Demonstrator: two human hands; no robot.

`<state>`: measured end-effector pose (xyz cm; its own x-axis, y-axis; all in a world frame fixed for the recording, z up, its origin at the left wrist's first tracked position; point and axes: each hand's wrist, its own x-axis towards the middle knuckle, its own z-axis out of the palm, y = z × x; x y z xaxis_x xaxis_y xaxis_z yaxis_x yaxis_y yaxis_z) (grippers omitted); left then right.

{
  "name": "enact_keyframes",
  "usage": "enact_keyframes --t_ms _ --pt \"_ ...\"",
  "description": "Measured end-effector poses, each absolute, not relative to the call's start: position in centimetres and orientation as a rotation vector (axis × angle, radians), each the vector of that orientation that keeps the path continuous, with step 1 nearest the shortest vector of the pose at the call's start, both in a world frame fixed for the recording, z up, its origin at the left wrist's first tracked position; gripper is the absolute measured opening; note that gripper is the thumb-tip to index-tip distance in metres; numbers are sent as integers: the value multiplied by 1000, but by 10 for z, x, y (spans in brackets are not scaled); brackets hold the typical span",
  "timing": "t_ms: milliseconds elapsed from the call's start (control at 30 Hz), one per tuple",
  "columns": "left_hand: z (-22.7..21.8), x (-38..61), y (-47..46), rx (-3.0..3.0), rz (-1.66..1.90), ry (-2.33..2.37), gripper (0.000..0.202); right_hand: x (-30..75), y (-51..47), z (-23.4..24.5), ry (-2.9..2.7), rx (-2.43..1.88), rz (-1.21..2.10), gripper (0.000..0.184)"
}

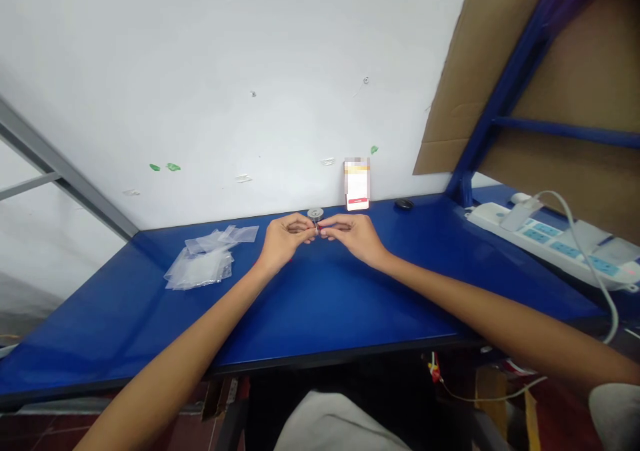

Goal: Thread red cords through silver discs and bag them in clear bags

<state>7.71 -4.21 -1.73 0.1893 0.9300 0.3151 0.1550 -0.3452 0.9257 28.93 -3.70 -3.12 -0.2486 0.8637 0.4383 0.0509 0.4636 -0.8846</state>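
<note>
My left hand (286, 237) and my right hand (356, 234) meet over the far part of the blue table, fingertips almost touching. Both are closed in a pinch around a small thin metallic piece (317, 227), mostly covered by the fingers. A round grey metal disc (315, 213) shows just beyond the fingertips; whether it is joined to the thin piece, I cannot tell. To the left of my left hand lies a loose pile of clear plastic bags (203, 264).
A phone (357, 187) with a lit screen leans on the white wall (300, 137). A black oval object (404, 204) lies right of it. A white power strip (550, 241) with a plugged-in charger and cable sits at the right, below a blue frame (505, 84) and cardboard (450, 124).
</note>
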Motion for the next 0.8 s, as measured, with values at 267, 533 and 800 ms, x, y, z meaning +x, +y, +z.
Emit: enact_keyframes --t_ms 267,533,800 --pt "-12 67 -37 1798 1024 948 36 307 -25 -26 -2051 -756 500 17" --pt "-15 78 -44 2218 903 1035 28 307 -22 -22 -2195 -750 495 12" --pt "7 36 -24 2437 870 1222 31 340 -3 -7 -2376 -1100 196 14"
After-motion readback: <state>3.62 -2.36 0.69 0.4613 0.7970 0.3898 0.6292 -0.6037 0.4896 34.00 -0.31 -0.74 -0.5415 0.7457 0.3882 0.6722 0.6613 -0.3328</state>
